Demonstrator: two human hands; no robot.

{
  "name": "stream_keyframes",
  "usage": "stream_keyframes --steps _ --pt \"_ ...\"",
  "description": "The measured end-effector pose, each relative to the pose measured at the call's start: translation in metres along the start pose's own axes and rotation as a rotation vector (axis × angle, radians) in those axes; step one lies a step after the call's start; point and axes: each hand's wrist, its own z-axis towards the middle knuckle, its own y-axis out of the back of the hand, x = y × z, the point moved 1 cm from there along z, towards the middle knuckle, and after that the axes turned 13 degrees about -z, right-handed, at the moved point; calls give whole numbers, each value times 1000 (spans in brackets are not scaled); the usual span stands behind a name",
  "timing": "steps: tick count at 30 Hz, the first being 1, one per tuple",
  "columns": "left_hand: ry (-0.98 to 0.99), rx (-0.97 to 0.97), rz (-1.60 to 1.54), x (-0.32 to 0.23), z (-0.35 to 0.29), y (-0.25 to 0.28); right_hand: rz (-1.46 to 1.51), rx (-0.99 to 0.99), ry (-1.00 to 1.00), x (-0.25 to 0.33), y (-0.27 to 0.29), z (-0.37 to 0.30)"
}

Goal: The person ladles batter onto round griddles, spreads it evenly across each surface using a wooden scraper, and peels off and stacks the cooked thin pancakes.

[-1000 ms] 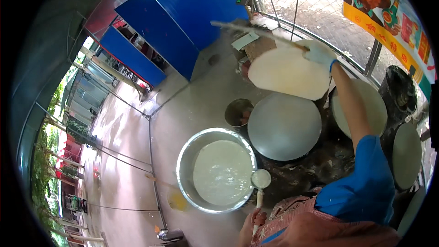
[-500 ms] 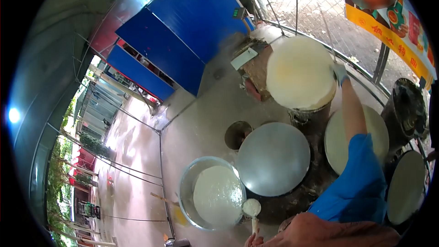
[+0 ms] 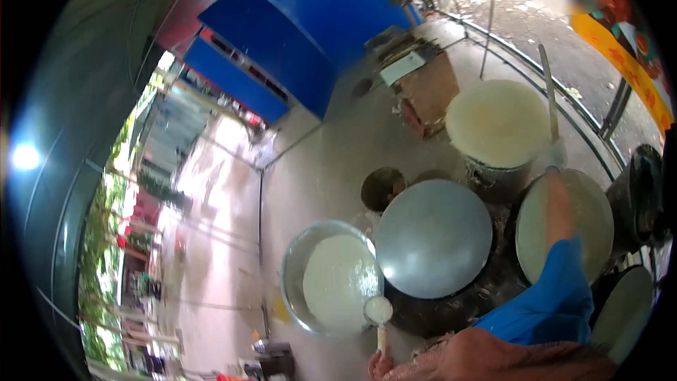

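My right hand (image 3: 553,155) is shut around a long thin stick (image 3: 547,92), beside the round pale sheet (image 3: 498,123). It looks soft and easy to rip. My left hand (image 3: 381,365) grips the ladle (image 3: 379,310) handle by the batter bowl (image 3: 296,275).

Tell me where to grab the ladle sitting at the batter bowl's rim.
Grip the ladle by its pale handle below the cup, coming from the near side. The cup is full of white batter and rests against the metal bowl, so only the handle is free; the left hand is already on it.
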Motion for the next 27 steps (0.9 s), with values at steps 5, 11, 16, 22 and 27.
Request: stream_keyframes --steps 5,11,16,22,27 --pt "-69 342 -61 -25 -15 -18 127 336 324 76 62 -123" --pt "-438 50 647 -118 -69 -79 95 778 1152 183 89 -359" --pt "-428 -144 615 -309 -25 -15 -537 679 1699 204 85 -607" --pt "-300 -393 1056 -404 7 36 -637 897 1459 209 151 -696" --pt "-19 -488 349 -373 -30 -28 -591 954 1366 95 146 -740"
